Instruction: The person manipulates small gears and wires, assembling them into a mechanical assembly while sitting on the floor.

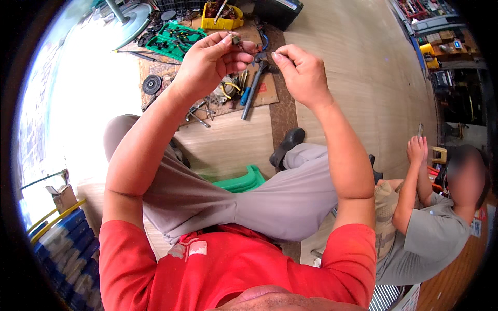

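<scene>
Raised in front of me, my left hand (212,59) grips a small brass-coloured metal part (236,40) between thumb and fingers. A reddish, copper-like bit shows by its fingertips; its exact kind is too small to tell. Just to the right, my right hand (303,75) is closed in a pinch, thumb against forefinger, and whatever may be between them cannot be made out. A small gap separates the two hands. Beneath them on the cardboard lie a hammer (251,93) with a dark head, yellow-handled pliers (226,91) and several metal tools.
An open green tool case (176,40), a yellow bin (222,16) and a black box (278,11) stand beyond the cardboard (267,92). A black round disc (152,84) lies left. A green plastic stool (241,181) is between my legs. Another person (430,217) sits at right.
</scene>
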`<state>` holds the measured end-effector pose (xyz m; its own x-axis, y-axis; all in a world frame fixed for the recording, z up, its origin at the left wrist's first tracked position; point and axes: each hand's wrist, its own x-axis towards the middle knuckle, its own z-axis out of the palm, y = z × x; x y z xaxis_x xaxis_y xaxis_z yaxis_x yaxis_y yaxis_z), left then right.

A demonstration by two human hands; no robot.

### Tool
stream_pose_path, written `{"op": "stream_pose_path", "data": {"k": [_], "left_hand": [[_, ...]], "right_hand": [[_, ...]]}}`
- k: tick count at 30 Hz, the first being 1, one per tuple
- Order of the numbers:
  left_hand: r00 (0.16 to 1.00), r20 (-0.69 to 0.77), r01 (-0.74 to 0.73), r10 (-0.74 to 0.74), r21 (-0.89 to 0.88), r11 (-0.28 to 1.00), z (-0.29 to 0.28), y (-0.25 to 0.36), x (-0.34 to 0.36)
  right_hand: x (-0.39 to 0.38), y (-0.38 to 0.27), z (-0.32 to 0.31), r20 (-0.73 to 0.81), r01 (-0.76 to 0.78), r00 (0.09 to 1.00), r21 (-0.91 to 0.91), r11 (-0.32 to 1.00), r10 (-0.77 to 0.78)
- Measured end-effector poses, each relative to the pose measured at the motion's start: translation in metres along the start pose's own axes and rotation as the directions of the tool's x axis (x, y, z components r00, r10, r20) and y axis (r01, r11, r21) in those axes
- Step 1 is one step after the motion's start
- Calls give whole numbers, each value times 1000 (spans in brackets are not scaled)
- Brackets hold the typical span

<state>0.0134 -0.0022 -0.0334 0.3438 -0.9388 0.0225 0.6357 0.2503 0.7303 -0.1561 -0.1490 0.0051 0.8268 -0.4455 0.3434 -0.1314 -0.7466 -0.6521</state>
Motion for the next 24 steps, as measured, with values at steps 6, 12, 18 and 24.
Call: {"op": "stream_pose_path", "data": {"k": [6,12,18,24], "left_hand": [[986,-153,-73,64,-52,996,-3,4,-2],[981,-184,-61,64,25,998,-1,6,-3],[985,-168,12,26,220,975,3,-8,-4],[990,-122,4,65,492,871,15,-18,-9]], "right_hand": [[0,-8,9,55,79,996,-23,997,-77],[3,6,8,73,17,997,-15,1000,-15],[0,14,19,52,-7,999,146,989,-1],[-5,-8,32,353,-390,914,632,670,199]]}}
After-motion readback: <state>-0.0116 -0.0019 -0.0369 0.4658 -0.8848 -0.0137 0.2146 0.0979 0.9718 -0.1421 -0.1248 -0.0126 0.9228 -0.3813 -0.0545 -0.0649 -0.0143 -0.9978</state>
